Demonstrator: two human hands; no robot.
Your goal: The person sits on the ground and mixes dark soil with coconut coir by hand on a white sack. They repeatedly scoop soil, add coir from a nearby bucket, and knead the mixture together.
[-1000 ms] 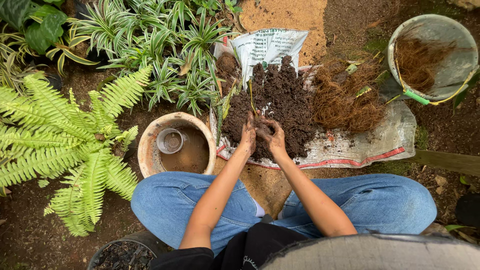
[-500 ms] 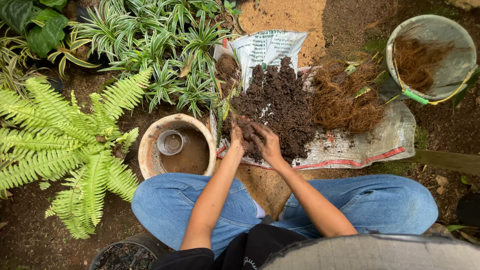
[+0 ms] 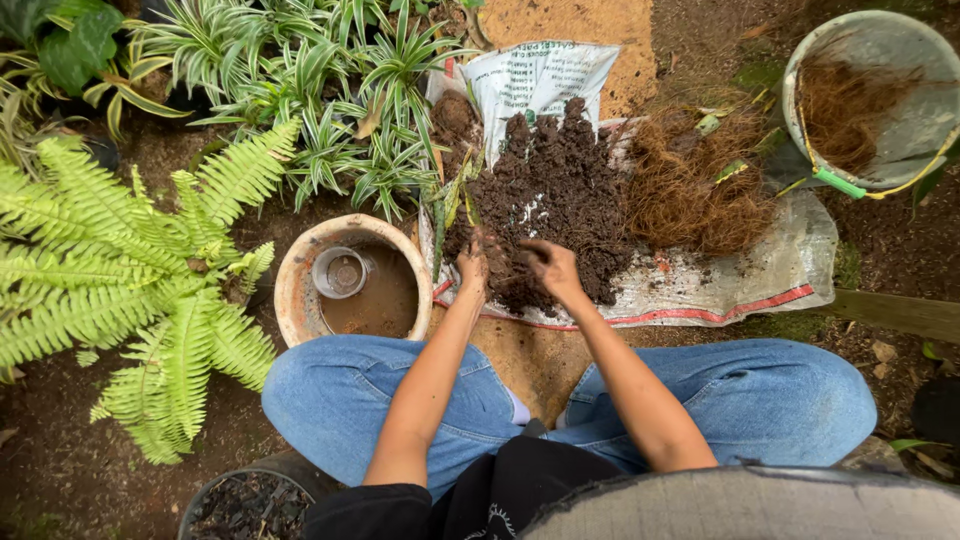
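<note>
A heap of dark soil (image 3: 555, 190) lies on a white woven sack (image 3: 720, 290) spread on the ground in front of my crossed legs. My left hand (image 3: 472, 266) rests on the near left edge of the heap, fingers curled into the soil. My right hand (image 3: 552, 268) is close beside it, fingers bent and digging into the same near edge. A clump of brown fibrous roots (image 3: 690, 185) lies on the sack to the right of the soil. A small green plant (image 3: 447, 210) lies along the heap's left side.
A terracotta pot (image 3: 295, 300) holding a small clear cup (image 3: 342, 272) stands left of the sack. Ferns (image 3: 130, 270) and striped-leaf plants (image 3: 330, 90) fill the left. A grey bucket (image 3: 905, 120) with brown fibre is at top right. A black pot (image 3: 240, 500) sits by my left knee.
Both hands have come down from the middle of the heap to its near edge and moved slightly apart, the right hand now turned into the soil.
</note>
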